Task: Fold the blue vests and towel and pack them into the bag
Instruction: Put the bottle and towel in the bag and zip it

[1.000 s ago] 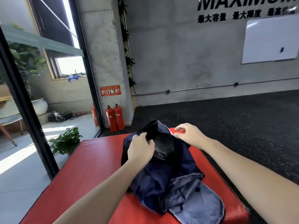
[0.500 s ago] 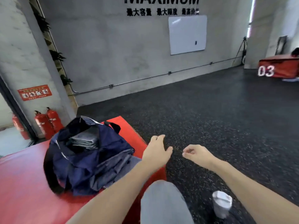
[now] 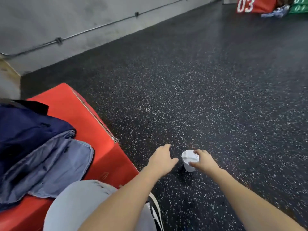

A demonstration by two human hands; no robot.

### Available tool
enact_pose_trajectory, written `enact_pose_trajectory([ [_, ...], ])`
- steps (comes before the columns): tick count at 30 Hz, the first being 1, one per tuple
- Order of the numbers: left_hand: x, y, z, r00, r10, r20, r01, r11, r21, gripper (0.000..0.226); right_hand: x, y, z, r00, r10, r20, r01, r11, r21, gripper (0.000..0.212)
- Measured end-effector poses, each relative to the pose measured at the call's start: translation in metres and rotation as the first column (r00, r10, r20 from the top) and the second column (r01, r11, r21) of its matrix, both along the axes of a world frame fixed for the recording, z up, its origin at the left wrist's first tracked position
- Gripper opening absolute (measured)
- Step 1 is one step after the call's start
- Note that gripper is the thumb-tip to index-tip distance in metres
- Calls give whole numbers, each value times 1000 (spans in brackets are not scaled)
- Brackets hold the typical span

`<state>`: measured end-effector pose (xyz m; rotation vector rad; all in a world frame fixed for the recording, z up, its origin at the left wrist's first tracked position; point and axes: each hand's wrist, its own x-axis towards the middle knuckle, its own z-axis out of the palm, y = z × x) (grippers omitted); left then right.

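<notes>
Speckled floor [image 3: 200,97] | bag [image 3: 30,144] cut off left | right hand [image 3: 204,161] grips cup [image 3: 189,160] | left hand [image 3: 160,161] spread

Gym or training hall, I reckon. Black speckled rubber floor [image 3: 200,90] all round me. I sit on red padded block [image 3: 80,112]; second red block marked "03" [image 3: 250,5] far off, green one [image 3: 299,5] beside it. Bare grey concrete wall [image 3: 66,15], exposed conduit pipe [image 3: 93,28] along its base.
</notes>
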<state>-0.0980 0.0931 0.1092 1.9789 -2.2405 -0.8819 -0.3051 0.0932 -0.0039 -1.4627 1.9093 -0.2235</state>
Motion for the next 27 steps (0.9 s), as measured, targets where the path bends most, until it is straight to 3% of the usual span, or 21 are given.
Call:
enact_pose_trajectory([
  [7,-14,-30,-78,999,-27,45,22,992,126,72,-4,-34,-76,989,-11,-147,7,1000,-30,83],
  [13,-12,-53,-111,1000,8,-25,-4,986,165,71,-4,-68,-116,974,115,-195,-107,993,52,95],
  [17,-4,-59,-118,997,37,-72,-24,984,175,69,-1,-71,-125,962,140,-233,-139,990,21,93],
  [22,8,-61,-96,996,23,-84,-13,993,118,69,6,-64,-85,947,166,-276,-176,984,-10,98],
  [27,34,-51,-27,993,-9,-120,4,999,-41,69,24,-58,24,959,164,-233,-204,965,-163,91],
])
